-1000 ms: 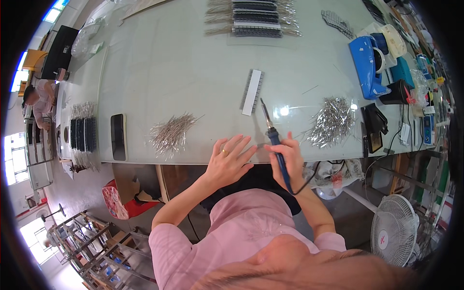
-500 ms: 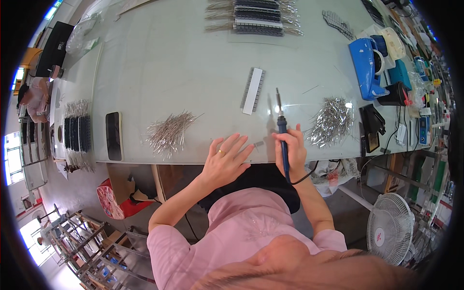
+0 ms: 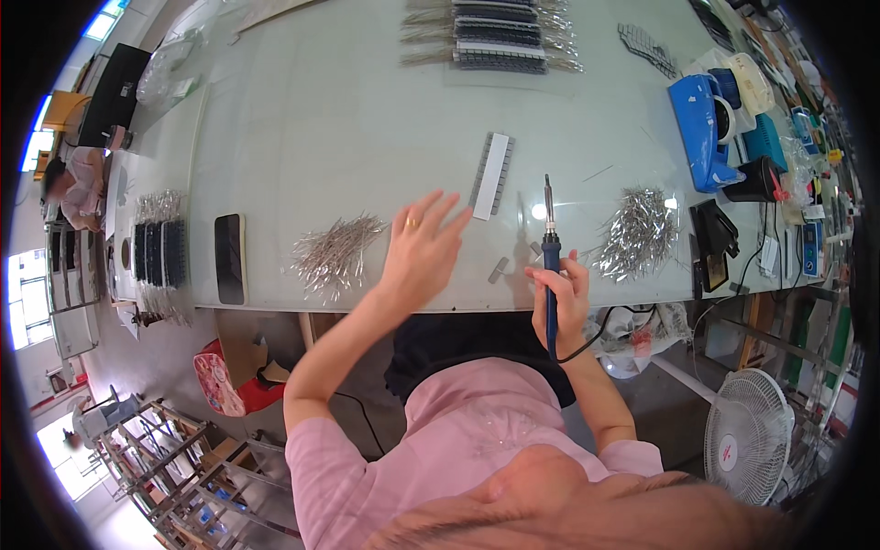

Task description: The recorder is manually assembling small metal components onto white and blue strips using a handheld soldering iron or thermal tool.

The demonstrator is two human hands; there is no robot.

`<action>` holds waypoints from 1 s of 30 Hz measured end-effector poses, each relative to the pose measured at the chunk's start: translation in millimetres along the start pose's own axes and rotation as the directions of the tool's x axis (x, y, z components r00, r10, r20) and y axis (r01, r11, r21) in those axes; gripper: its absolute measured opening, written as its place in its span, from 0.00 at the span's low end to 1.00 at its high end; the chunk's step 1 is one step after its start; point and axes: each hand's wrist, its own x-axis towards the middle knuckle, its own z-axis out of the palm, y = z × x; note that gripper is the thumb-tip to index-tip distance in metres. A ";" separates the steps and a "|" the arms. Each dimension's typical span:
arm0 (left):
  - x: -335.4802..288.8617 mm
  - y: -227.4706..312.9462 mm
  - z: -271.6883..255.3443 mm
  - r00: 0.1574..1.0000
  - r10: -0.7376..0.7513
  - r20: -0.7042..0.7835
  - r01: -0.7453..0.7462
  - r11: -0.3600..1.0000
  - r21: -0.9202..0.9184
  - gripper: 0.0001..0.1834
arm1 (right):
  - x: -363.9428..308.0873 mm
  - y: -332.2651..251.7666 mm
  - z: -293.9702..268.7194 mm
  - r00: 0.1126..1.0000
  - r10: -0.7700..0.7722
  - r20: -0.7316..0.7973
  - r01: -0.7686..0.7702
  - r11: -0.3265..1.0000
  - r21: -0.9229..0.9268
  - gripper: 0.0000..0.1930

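Note:
My right hand (image 3: 566, 301) is closed around the blue handle of a soldering iron (image 3: 551, 252), its metal tip pointing away from me and its cord trailing below. Over the table, my left hand (image 3: 422, 249) is open with fingers spread and nothing in it. Its fingertips are just short of a narrow strip of small dark pieces with a white band (image 3: 493, 176). Between the hands, a small grey piece (image 3: 498, 270) lies on the table, with another partly beside the iron. Thin silvery wire leads form one pile (image 3: 337, 257) left of my left hand and another (image 3: 640, 234) right of the iron.
Stacked dark strips with wire leads (image 3: 500, 37) lie at the far edge; more (image 3: 159, 252) are at far left near a phone (image 3: 230, 259). A blue tape dispenser (image 3: 701, 133) and black stand (image 3: 710, 243) line the right side. A fan (image 3: 747, 438) stands below right.
My left hand has moved forward from near the table edge toward the white-banded strip, uncovering the small grey piece. The soldering iron stays in my right hand, now more upright in view.

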 end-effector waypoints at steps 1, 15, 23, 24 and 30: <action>13.1 -13.6 4.7 0.999 0.035 -0.004 -0.035 0.999 0.012 0.25 | 2.0 0.4 2.5 1.000 0.004 -0.018 -0.004 1.000 -0.001 0.18; 68.2 -40.2 0.0 0.886 0.328 0.328 -0.323 0.944 -0.070 0.37 | -13.4 -0.4 -18.3 0.995 0.092 -0.036 -0.095 0.994 -0.062 0.11; 51.4 -18.0 -2.8 0.963 0.193 0.190 -0.195 0.981 -0.005 0.26 | -3.9 5.9 -16.7 0.999 -0.004 -0.044 0.001 0.999 -0.054 0.16; 59.8 -29.0 -4.7 0.943 0.255 0.214 -0.268 0.963 0.037 0.23 | -3.8 4.6 -16.6 0.999 -0.001 -0.044 -0.001 0.999 -0.053 0.16; 108.0 -42.9 -22.7 0.753 0.507 0.420 -0.579 0.813 0.056 0.22 | -4.6 1.6 -17.8 0.999 0.002 -0.038 -0.004 0.998 -0.056 0.16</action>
